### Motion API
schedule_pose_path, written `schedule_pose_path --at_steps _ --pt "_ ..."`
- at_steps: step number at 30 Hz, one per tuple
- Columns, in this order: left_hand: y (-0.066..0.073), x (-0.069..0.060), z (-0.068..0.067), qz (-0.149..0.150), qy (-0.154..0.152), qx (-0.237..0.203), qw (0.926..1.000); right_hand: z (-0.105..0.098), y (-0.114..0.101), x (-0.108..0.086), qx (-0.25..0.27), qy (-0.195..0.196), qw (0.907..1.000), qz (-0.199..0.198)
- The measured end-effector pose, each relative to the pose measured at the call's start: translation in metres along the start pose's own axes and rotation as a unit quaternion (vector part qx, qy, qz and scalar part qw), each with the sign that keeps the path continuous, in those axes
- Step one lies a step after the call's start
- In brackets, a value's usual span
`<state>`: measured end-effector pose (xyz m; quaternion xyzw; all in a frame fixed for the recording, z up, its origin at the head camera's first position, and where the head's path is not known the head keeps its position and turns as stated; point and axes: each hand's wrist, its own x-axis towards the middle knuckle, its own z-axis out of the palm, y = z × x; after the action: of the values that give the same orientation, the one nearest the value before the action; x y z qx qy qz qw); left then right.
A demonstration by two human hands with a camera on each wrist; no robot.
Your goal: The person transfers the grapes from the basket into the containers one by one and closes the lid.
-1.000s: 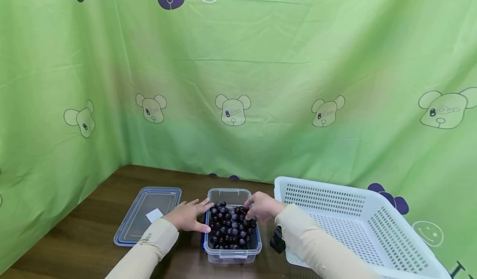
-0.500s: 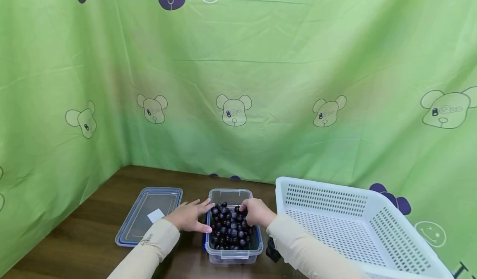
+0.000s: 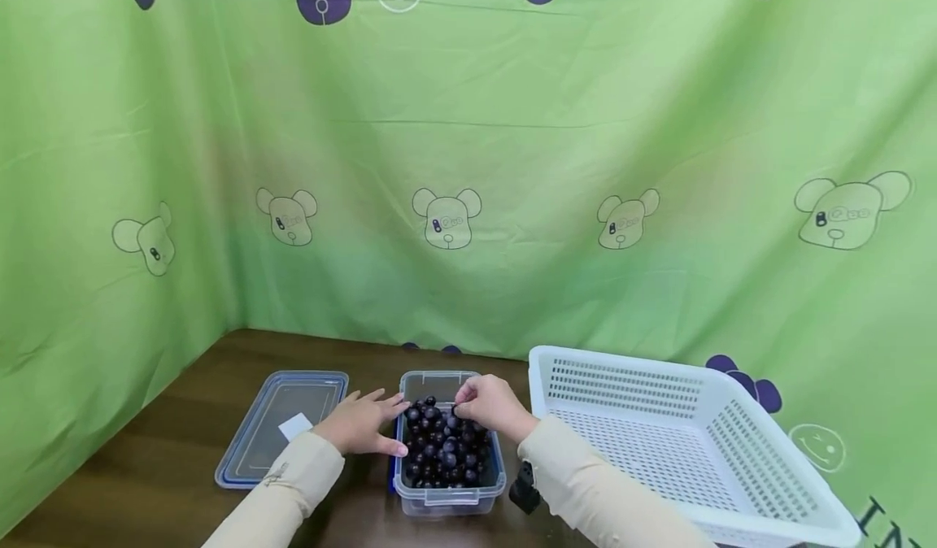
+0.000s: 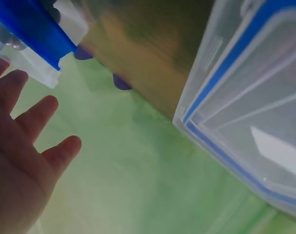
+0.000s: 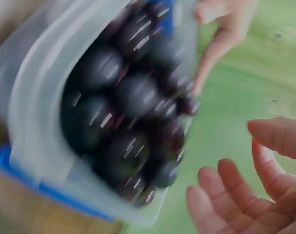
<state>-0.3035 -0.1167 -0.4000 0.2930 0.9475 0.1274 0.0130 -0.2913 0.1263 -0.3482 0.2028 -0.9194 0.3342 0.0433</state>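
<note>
Dark purple grapes are heaped in a clear plastic container with blue side clips. My left hand lies at the container's left side, fingers spread, with fingertips and thumb near its rim. In the left wrist view, this hand's fingers are apart beside the blue clip. My right hand is over the back right of the heap, its fingertips close to the grapes. The right wrist view, blurred, shows its thumb and index fingertip close together, the other fingers loosely bent, and no grape between them.
A clear lid with a blue seal and a white label lies on the brown wooden table at the left. A large white perforated basket stands at the right. Green printed cloth hangs behind.
My right hand has moved left across the back of the grapes, dipped to them, and then lifted slightly. My left hand stays at the container's side. The head view has shifted a little.
</note>
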Motion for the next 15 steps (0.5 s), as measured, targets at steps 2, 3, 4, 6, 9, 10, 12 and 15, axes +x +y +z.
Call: schedule_pose_path --at_steps 2,3,4,6,9,10,12,15 --pt "-0.003 -0.005 -0.001 0.011 0.027 0.021 0.9994 0.003 -0.006 0.001 0.045 0.002 0.999 0.008" --pt "-0.005 -0.009 -0.002 0.014 0.043 0.032 0.9985 0.005 -0.01 0.002 0.068 0.0 0.9976 0.014" --pt "-0.007 -0.012 -0.004 0.013 0.059 0.044 0.9972 0.008 -0.014 0.003 0.092 -0.003 0.9955 0.021" --pt "-0.013 -0.02 -0.01 0.006 0.091 0.071 0.9934 0.014 -0.023 0.005 0.141 -0.014 0.9891 0.04" --pt "-0.025 -0.034 -0.02 -0.029 0.122 0.098 0.9873 0.025 -0.038 0.011 0.199 -0.023 0.9783 0.051" --pt "-0.03 -0.04 -0.024 -0.043 0.134 0.106 0.9845 0.028 -0.043 0.014 0.213 -0.022 0.9753 0.052" --pt "-0.043 -0.051 -0.03 -0.068 0.158 0.115 0.9783 0.035 -0.054 0.02 0.234 -0.018 0.9705 0.055" --pt "-0.062 -0.068 -0.037 -0.11 0.187 0.1 0.9711 0.046 -0.07 0.027 0.269 -0.014 0.9609 0.067"
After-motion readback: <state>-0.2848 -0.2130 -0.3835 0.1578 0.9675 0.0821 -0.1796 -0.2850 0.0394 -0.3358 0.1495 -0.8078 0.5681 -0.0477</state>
